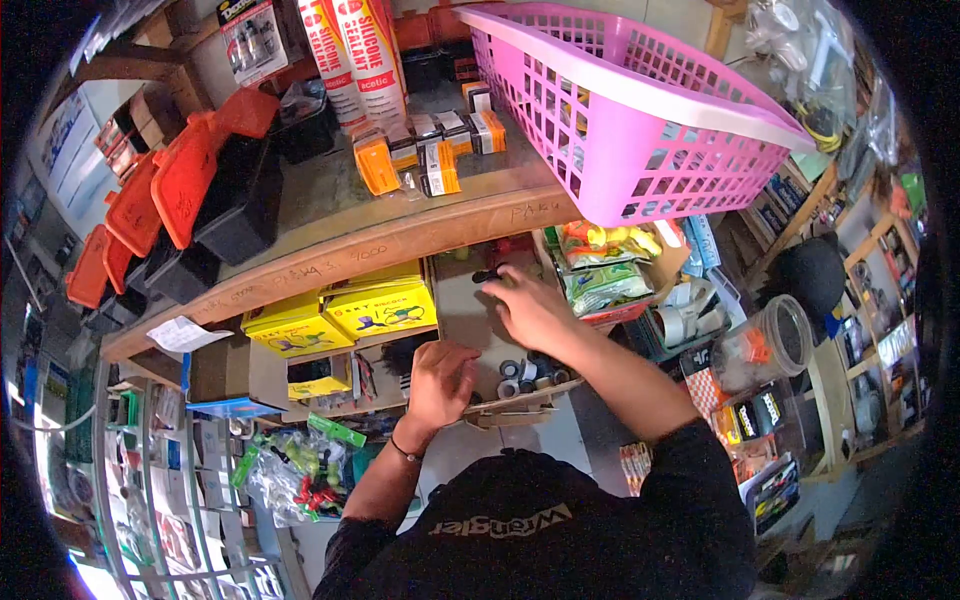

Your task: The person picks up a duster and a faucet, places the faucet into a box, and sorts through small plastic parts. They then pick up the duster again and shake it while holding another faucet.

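Observation:
My right hand (530, 308) reaches into an open cardboard box (465, 325) under the wooden shelf edge, its fingers closed on a small black item (487, 275). My left hand (440, 380) rests near the front left side of the same box, fingers curled; whether they hold anything is hidden. Several small grey and black round parts (520, 375) lie at the front of the box, between my hands. Yellow boxes (380, 305) stand just left of the box. To its right are green and yellow packets (600, 275).
Above sits a wooden shelf (400, 232) with a pink basket (640, 150), sealant tubes (365, 60), small orange boxes (435, 165) and black bins with orange lids (185, 190). A clear jar (760, 345) stands at the right. Bagged green and red items (310, 465) are at lower left.

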`<state>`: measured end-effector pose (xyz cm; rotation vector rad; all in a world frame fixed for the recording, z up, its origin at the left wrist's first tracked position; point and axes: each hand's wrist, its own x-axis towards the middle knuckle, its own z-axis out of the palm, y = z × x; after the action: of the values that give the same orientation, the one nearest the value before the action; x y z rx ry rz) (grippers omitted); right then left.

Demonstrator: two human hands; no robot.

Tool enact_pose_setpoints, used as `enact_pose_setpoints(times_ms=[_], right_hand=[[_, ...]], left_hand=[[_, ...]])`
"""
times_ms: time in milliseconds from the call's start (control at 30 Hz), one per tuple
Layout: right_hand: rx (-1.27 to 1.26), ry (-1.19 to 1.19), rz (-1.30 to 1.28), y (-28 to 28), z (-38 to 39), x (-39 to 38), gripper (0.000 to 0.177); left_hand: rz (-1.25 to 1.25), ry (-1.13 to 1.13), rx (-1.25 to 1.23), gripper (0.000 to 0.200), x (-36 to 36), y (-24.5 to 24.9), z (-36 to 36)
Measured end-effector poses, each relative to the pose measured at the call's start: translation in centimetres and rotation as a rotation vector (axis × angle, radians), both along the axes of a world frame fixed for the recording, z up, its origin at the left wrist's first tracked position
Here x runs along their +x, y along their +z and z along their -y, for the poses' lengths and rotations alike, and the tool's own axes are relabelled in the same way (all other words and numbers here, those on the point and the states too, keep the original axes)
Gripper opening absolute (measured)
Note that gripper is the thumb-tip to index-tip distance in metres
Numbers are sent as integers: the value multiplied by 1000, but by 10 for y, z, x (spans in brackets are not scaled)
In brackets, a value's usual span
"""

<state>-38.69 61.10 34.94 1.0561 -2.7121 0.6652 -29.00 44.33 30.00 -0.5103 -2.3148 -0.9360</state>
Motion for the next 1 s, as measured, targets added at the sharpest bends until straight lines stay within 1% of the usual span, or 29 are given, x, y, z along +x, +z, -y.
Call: enact_pose_setpoints(times_ms=[33, 67, 100, 133, 167, 200, 233, 300, 333, 400, 467, 533, 567, 633, 667, 733, 767, 800, 867, 900, 933, 1000], right_hand=[[-94, 60, 21, 11, -6, 16, 29], [-284, 157, -49, 7, -13, 27, 22], [-363, 165, 46, 16, -22, 47, 21], [-422, 197, 86, 23, -30, 64, 19], [-502, 252, 114, 17, -40, 76, 18], [-587, 250, 365, 15, -48, 92, 17], [-513, 312, 412, 11, -58, 102, 16], [-500, 400, 717, -7, -70, 119, 17], [-481, 412, 726, -15, -74, 123, 17], [-564, 413, 963, -32, -76, 127, 16], [-487, 417, 940, -30, -77, 123, 15], [-449, 471, 824, -14, -77, 114, 15], [-440, 485, 826, -7, -79, 108, 15], [-507, 515, 744, 5, -83, 93, 20], [-493, 534, 743, 7, -84, 89, 20], [-592, 553, 842, 9, -86, 80, 20], [-593, 647, 886, 15, -85, 77, 19], [-536, 751, 928, 15, -84, 73, 14], [-511, 965, 1136, 15, -74, 73, 10], [-587, 1057, 1263, 9, -66, 76, 9], [-589, 1080, 1283, 8, -55, 77, 9], [-460, 1120, 1340, 9, -32, 82, 8]], left_hand=[[1, 11, 8, 15, 0, 0, 0], [-29, 28, 15, 16, 2, 0, 0], [-60, 48, 24, 17, 3, 1, 0], [-58, 67, 36, 17, 5, 3, 0], [-93, 101, 27, 19, 7, 5, -1], [-128, 137, 19, 20, 9, 5, -1], [-130, 150, 9, 23, 10, 2, 1], [-151, 195, 10, 24, 12, 2, 0], [-178, 222, -3, 24, 12, 2, -1], [-166, 258, 0, 26, 15, -2, 0], [-176, 280, 20, 27, 18, -1, -2], [-182, 327, 35, 27, 23, 1, -4], [-177, 356, 73, 28, 27, 4, -6], [-177, 406, 132, 28, 35, 5, -6], [-185, 427, 136, 28, 40, 2, -5], [-155, 515, 191, 28, 52, -4, -5], [-164, 551, 198, 28, 58, -8, -5], [-134, 590, 211, 26, 66, -13, -4], [-65, 665, 221, 21, 85, -21, -1], [-40, 730, 245, 16, 93, -24, -1], [-30, 756, 230, 16, 101, -28, 0], [119, 791, 368, 13, 117, -37, 6]])
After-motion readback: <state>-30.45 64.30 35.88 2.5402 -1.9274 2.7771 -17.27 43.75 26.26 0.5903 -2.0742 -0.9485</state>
